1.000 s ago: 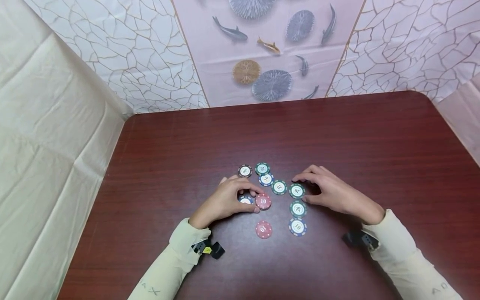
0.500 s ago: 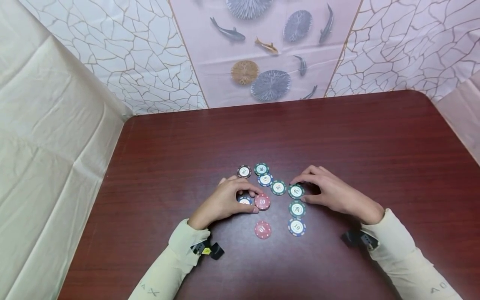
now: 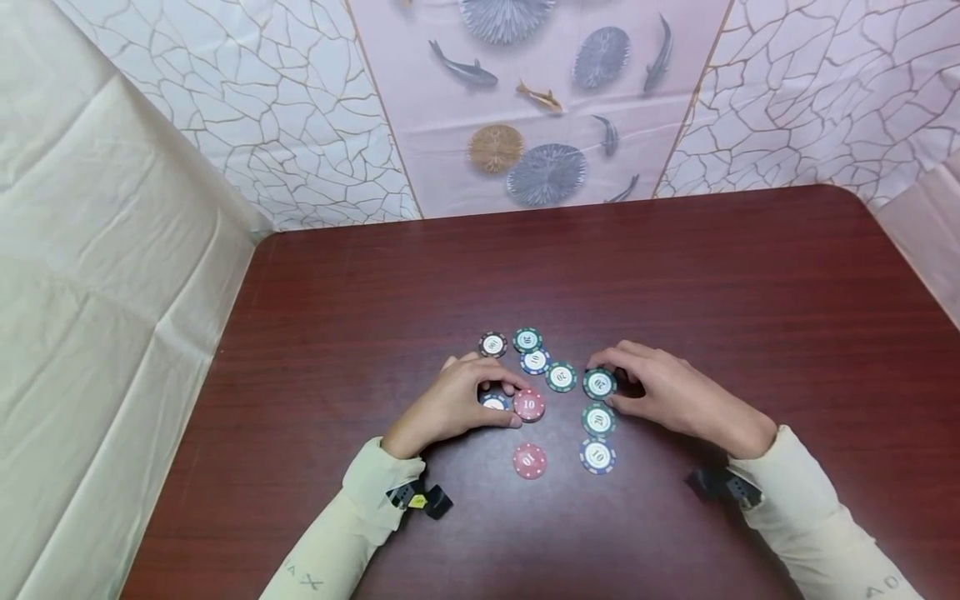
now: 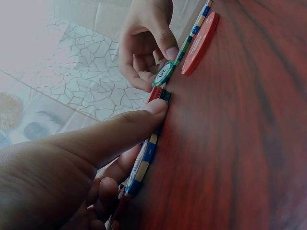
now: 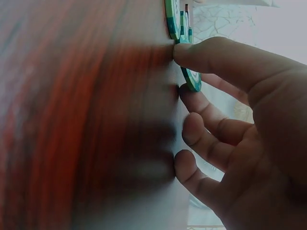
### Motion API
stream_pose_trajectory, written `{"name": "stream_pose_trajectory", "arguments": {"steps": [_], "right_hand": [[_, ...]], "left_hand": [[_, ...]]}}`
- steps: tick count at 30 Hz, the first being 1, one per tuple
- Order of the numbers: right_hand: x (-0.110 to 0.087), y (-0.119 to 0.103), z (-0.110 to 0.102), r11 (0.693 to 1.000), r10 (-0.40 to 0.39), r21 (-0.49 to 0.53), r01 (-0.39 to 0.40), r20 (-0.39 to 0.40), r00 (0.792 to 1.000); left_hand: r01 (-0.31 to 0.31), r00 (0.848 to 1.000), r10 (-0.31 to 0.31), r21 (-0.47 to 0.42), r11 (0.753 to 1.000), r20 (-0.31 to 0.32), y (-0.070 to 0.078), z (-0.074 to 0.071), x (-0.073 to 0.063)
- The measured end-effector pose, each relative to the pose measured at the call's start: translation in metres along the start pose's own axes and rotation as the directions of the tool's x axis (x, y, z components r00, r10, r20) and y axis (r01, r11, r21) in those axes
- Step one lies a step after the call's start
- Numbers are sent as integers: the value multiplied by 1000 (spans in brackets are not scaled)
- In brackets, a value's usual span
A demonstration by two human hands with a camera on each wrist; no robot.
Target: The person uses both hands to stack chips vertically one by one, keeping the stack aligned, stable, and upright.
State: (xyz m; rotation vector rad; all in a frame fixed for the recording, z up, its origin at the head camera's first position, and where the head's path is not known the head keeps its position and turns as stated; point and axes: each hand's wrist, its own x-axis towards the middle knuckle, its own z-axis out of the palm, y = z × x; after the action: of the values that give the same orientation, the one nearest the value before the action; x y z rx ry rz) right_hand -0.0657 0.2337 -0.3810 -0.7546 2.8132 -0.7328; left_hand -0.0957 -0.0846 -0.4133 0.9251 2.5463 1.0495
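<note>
On the dark red table (image 3: pixel 375 292), in the head view, round game chips lie between and around the two hands of a person. The left hand (image 3: pixel 453 400) pinches a red chip (image 3: pixel 528 405) marked 10 between its thumb and forefinger; a blue chip (image 3: pixel 495 402), partly hidden, lies under the same hand, just beside the red one. The right hand (image 3: pixel 667 390) has its thumb and forefinger at two edges of a green chip (image 3: pixel 599 384) marked 20, also in a pinch. Nearer to the person, below this chip, come a second green chip (image 3: pixel 598 421) and a second blue chip (image 3: pixel 597 456), while a second red chip (image 3: pixel 529 461) lies apart to their left. Farther away, a black chip (image 3: pixel 492 344) is near the fingers of the left hand. In the left wrist view, the thumb (image 4: pixel 156 106) presses on the side of the pinched red chip, and a dark green edge shows directly under its red layer. In the right wrist view, the green chip sits between thumb and forefinger, whereas the other fingers (image 5: pixel 193 128) are spread and loosely bent.
</note>
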Motion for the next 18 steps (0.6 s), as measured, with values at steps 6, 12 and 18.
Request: {"name": "stream_pose_trajectory", "arguments": {"steps": [6,12,18], "right_hand": [[-1,3,0,1000,-12,-3,12,13,1000],[-1,3,-1,1000,-2,6,2,28,1000],[1,2,0,1000,-11,14,11,9,1000]], "left_hand": [[-6,1000,6,3,1000,-5,0,1,1],[-2,1000,2,6,1000,-3,-1,1,1],[5,1000,-5,14,1000,2,-3,1,1]]}}
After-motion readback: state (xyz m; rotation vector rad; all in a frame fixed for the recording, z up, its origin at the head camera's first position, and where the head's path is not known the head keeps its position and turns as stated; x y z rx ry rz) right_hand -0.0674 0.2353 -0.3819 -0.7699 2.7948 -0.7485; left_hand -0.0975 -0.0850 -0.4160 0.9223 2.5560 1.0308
